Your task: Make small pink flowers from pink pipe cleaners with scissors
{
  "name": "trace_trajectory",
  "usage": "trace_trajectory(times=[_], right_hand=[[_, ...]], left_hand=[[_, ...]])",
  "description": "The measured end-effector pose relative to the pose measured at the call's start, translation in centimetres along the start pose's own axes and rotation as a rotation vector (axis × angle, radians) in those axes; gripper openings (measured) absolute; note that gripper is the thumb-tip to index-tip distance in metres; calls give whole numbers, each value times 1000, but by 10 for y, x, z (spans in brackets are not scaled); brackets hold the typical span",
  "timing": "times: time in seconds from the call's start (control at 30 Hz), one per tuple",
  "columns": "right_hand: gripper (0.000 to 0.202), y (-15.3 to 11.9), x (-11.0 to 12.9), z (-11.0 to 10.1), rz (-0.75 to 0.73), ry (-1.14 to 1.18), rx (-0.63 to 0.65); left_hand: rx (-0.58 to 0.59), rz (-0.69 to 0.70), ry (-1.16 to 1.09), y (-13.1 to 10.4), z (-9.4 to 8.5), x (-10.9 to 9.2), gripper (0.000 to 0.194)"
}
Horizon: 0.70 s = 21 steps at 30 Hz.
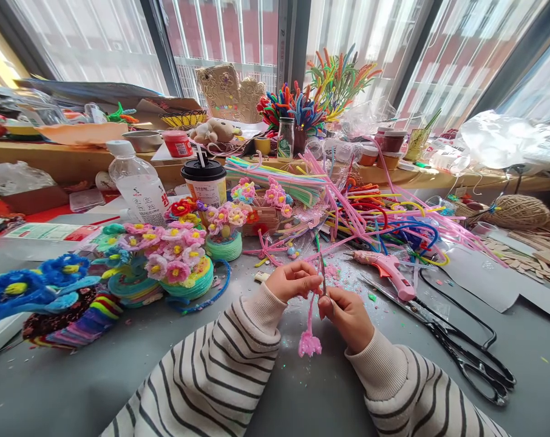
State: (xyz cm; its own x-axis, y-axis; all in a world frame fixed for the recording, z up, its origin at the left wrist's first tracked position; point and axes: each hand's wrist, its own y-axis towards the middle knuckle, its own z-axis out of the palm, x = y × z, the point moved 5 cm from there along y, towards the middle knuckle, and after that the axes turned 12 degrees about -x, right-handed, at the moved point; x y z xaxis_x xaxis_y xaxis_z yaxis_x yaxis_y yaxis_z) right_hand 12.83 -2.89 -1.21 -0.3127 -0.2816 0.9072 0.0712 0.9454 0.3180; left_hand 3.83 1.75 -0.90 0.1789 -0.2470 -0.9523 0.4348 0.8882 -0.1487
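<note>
My left hand (pixel 297 280) is closed in a pinch on a pink pipe cleaner (pixel 309 315), just above the middle of the table. Its lower end hangs down and finishes in a fluffy pink tuft (pixel 310 344). Close beside it, my right hand (pixel 345 317) is closed round a slim pointed metal tool (pixel 322 273), which points upward against the pipe cleaner. The tool looks like a small scissor blade, but its handle is hidden in my fingers. Pink fluff (pixel 333 272) and small scraps lie on the table behind my hands.
Large black-handled scissors (pixel 457 346) and a pink glue gun (pixel 388 270) lie to the right. At left stand pipe-cleaner flower pots (pixel 186 273), a plastic bottle (pixel 138 188) and a lidded cup (pixel 205 182). Loose pipe cleaners (pixel 384 212) are heaped behind; twine (pixel 523 210) sits far right.
</note>
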Motion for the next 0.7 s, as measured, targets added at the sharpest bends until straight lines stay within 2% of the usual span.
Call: trace_trajectory(times=[0.27, 0.5, 0.7], right_hand=[[50, -1, -7, 6, 20, 180, 86], [51, -1, -1, 4, -6, 103, 66], [50, -1, -3, -2, -10, -51, -25]], left_hand=[[63, 26, 8, -1, 2, 0, 25], [165, -1, 51, -6, 8, 1, 20], [120, -21, 98, -3, 3, 6, 20]])
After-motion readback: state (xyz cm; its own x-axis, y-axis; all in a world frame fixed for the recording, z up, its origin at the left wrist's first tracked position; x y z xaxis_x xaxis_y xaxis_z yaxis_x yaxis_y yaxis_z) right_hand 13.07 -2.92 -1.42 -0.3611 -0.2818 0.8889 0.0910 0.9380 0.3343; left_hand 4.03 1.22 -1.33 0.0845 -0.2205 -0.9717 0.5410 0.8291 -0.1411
